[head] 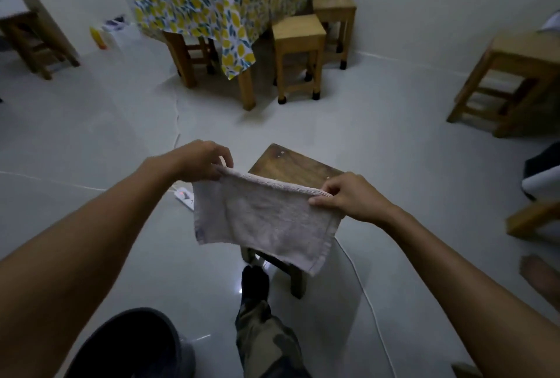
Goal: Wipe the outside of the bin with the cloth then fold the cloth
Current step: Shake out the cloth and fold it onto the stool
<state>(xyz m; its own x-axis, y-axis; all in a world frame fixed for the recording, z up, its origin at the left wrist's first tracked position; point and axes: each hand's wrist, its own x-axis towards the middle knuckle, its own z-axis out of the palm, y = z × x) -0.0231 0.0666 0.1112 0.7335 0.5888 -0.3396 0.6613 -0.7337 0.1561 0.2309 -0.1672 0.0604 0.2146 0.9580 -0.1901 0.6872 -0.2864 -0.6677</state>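
Observation:
A pale grey terry cloth hangs spread in the air in front of me, above a small dark wooden stool. My left hand pinches its upper left corner and my right hand pinches its upper right corner. The cloth droops below the top edge, which looks doubled over. The dark round bin stands on the floor at the lower left, under my left forearm, apart from the cloth.
My leg and dark sock reach toward the stool. A white power strip and white cable lie on the tiled floor. A table with a lemon-print cloth and light wooden stools stand farther back.

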